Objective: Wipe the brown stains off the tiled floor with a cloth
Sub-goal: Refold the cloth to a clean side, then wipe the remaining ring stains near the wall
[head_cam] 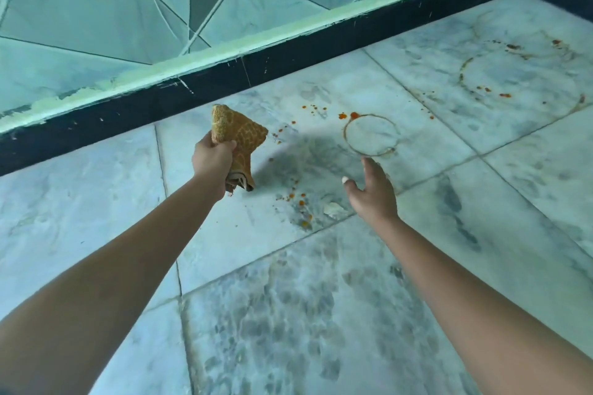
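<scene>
Above the marble-patterned tiled floor [321, 314] my left hand [213, 163] grips the bunched yellow cloth [240, 138], fingers curled round it, clear of the tiles. My right hand [372, 192] hovers with fingers straight and loosely spread, holding nothing. No wiping yet, I judge; next I should lower the cloth onto the brown ring stain [371, 135] and nearby orange-brown spots [296, 196].
</scene>
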